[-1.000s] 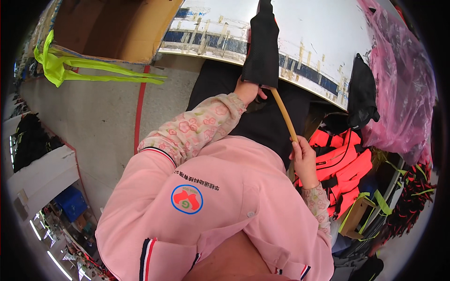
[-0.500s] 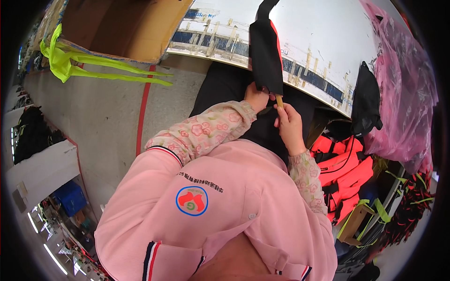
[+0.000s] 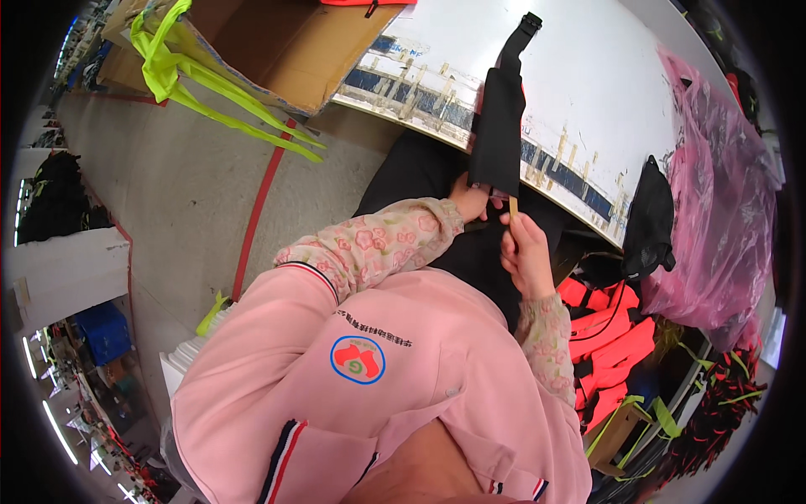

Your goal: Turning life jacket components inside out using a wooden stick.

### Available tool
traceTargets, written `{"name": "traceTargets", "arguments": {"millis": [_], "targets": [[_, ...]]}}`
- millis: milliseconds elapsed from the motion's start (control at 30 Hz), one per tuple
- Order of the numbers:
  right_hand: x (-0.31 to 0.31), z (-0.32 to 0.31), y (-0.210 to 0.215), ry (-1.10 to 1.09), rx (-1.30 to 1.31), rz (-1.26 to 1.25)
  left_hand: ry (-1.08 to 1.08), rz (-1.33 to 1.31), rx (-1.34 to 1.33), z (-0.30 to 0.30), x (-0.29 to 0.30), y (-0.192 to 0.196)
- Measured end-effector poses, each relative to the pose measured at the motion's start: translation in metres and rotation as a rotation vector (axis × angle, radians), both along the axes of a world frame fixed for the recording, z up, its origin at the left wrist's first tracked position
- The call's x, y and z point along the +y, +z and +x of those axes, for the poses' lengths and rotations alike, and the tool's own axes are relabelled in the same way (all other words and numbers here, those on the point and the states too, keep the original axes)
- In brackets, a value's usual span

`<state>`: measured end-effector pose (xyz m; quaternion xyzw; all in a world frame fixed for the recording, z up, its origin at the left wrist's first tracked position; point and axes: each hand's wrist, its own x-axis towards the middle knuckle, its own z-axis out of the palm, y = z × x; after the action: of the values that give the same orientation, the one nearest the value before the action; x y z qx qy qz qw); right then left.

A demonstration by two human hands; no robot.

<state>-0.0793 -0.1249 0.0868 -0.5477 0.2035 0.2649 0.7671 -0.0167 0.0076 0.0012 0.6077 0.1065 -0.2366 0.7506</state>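
A long black fabric sleeve point(image 3: 497, 126) with a reddish edge lies over the table's front edge, its near end hanging over my lap. From its far end runs a black webbing strap point(image 3: 512, 52) tipped with a black buckle point(image 3: 531, 20). My left hand point(image 3: 470, 198) is closed on the near end of the sleeve, its fingertips partly hidden beneath the fabric. A thin yellowish stick point(image 3: 514, 205) is pinched in my right hand point(image 3: 529, 252). The stick's far end meets the sleeve's near end; how far it goes inside is hidden.
The white table point(image 3: 613, 76) has worn tape along its front edge. At its left stands an open cardboard box point(image 3: 323, 76) with neon yellow straps point(image 3: 239, 109). On the right are a black bag point(image 3: 651, 223), pink plastic sheeting point(image 3: 714, 202) and orange-red vests point(image 3: 609, 344).
The whole view has shifted, with table and box now lower and further right. The strap's buckle end has come into sight. Both hands keep their hold on the sleeve and the stick.
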Motion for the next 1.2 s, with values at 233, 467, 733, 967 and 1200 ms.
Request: {"name": "traceTargets", "arguments": {"millis": [233,467,733,967,1200], "targets": [[-0.007,-0.075,0.016,-0.148,0.216,-0.015,0.197,-0.183,-0.006,0.001,-0.010,0.026],[0.013,-0.062,0.006,-0.282,0.165,0.060,0.218,-0.146,-0.097,0.001,-0.024,0.005],[0.043,0.002,-0.031,-0.385,-0.028,-0.103,0.165,0.005,-0.239,0.006,-0.025,-0.023],[0.035,0.006,-0.067,-0.295,-0.280,-0.407,0.057,-0.248,-0.093,0.010,-0.015,-0.001],[0.036,-0.008,-0.056,-0.189,-0.291,-0.355,0.223,-0.289,-0.059,0.013,-0.009,-0.036]]}}
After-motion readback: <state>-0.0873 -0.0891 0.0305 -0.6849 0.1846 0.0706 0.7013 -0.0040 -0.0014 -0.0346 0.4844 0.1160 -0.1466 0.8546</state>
